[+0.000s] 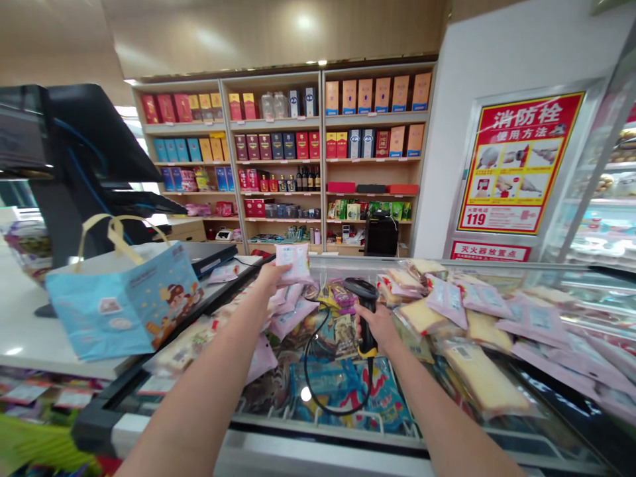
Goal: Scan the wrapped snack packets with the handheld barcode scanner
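Pink packet in left hand, scanner in right

The left hand (274, 273) grasps a pink packet (297, 264) by its left side, above the far part of a glass-topped chest (278, 454). The right hand (378, 324) is closed around the handle of a black and yellow scanner (366, 306), which stands almost upright, with its head at the top. From the handle, a black cable (306, 371) makes a loop between the two arms. On the glass, more pink packets (536, 319) and packs of sliced bread (487, 381) lie in a loose pile at the right. A light blue bag (99, 308) stands at the left, near the black monitor (102, 132).
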Demonstrator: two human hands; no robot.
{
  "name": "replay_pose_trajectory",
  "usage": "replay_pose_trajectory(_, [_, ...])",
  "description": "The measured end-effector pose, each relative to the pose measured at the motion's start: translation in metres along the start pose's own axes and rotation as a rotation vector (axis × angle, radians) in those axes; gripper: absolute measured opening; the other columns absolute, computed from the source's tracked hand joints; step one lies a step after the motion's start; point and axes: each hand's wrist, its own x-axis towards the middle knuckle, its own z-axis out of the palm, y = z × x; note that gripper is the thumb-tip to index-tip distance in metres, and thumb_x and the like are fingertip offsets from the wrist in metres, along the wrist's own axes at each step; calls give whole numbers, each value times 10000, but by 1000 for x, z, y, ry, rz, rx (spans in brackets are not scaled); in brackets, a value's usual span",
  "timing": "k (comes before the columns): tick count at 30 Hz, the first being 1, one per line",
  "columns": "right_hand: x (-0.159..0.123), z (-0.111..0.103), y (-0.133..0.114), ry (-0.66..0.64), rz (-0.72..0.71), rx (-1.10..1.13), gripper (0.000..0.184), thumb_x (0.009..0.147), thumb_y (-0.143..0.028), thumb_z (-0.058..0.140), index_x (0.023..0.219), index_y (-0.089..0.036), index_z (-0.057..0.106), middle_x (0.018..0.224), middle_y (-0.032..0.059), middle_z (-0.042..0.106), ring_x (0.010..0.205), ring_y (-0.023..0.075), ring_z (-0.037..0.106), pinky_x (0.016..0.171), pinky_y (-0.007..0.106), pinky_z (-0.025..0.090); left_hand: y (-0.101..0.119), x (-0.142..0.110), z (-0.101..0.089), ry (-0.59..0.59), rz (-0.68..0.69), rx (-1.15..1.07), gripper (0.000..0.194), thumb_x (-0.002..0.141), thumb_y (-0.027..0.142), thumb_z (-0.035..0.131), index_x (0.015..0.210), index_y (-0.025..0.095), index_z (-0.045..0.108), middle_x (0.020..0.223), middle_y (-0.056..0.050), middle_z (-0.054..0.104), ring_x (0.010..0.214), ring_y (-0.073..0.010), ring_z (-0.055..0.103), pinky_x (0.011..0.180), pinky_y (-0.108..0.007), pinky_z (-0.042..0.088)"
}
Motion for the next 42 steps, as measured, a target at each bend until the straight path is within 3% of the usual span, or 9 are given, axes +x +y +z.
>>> replay_pose_trajectory(3, [-1,2,0,-19,-13,14,437,567,-492,789,759,-201,525,461,-65,534,354,100,480,358,234,438,-27,-37,34,-153,-180,-199,409,686,236,791,1057,196,623,901,-84,737,732,-235,709,675,-422,608])
replay_pose_trajectory(7, [1,1,1,2,-26,45,487,524,-510,803,775,-195,529,465,-73,527,354,98,474,346,237,448,-71,-65,66,-248,-202,-284,443,690,240,789,1084,194,592,970,-79,733,750,-215,709,698,-395,607])
replay_pose_trajectory(10, [2,-1,3,-3,-27,39,481,536,-507,800,785,-195,533,473,-70,532,361,100,482,348,236,454,-96,-65,68,-251,-73,-237,467,621,158,809,1032,171,587,958,-83,731,812,-223,709,752,-367,591])
replay_pose_trajectory(14, [0,-2,6,-39,-28,7,443,571,-482,786,796,-198,530,483,-75,534,363,101,487,352,234,458,-113,-51,54,-207,88,-147,506,572,115,804,1029,165,590,940,-73,736,863,-224,703,817,-364,569])
replay_pose_trajectory(24, [0,-1,15,-128,-32,-104,366,626,-468,733,758,-190,533,479,-61,536,356,105,486,369,247,474,-123,-42,55,-295,104,69,345,585,192,806,908,153,688,901,-72,757,864,-233,708,777,-316,558])
replay_pose_trajectory(42, [-8,3,5,-175,-3,-143,371,614,-490,738,706,-201,524,450,-57,534,345,103,493,374,238,454,-114,-52,58,-312,50,52,351,586,147,808,917,141,693,882,-61,767,812,-216,709,715,-285,558])
